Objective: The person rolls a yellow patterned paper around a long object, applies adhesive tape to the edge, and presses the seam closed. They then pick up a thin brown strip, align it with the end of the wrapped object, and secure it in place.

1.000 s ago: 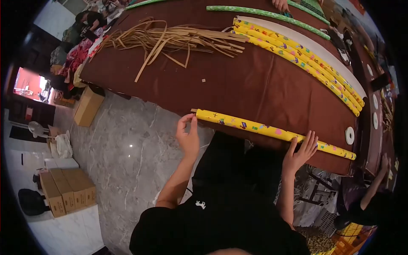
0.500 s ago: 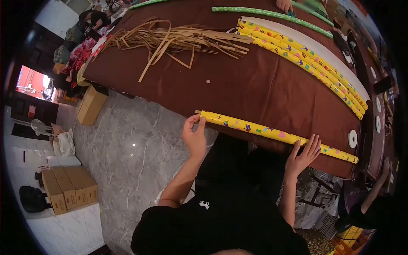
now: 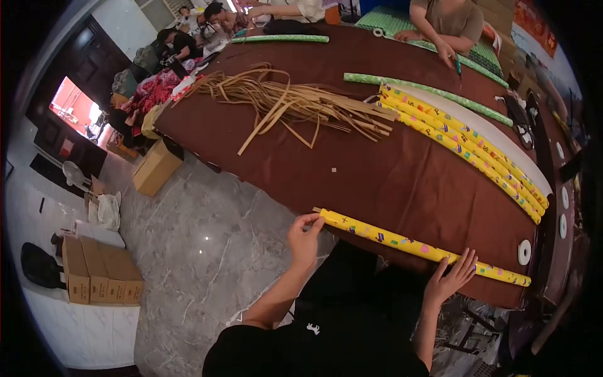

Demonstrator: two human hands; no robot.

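Note:
A yellow patterned roll of wrapping paper (image 3: 391,239) lies along the near edge of the brown-covered table, slanting down to the right. At its left end, my left hand (image 3: 304,244) pinches the roll between thumb and fingers. A short tan strip end (image 3: 316,209) pokes out there. My right hand (image 3: 448,284) lies over the roll nearer its right end, fingers stretched out and pressed down on it. Beyond the right hand, the roll's right end rests by a white ring of tape (image 3: 524,252).
Tan flat strips (image 3: 295,103) lie in a loose heap across the table. Several yellow rolls (image 3: 468,154) sit to the right beside green patterned rolls (image 3: 427,97). Opposite, a person (image 3: 449,28) holds scissors (image 3: 458,65). Cardboard boxes (image 3: 103,270) stand at the left.
My view has tilted up, so the table sits lower and more of the people across it shows. Both hands keep their places on the yellow roll.

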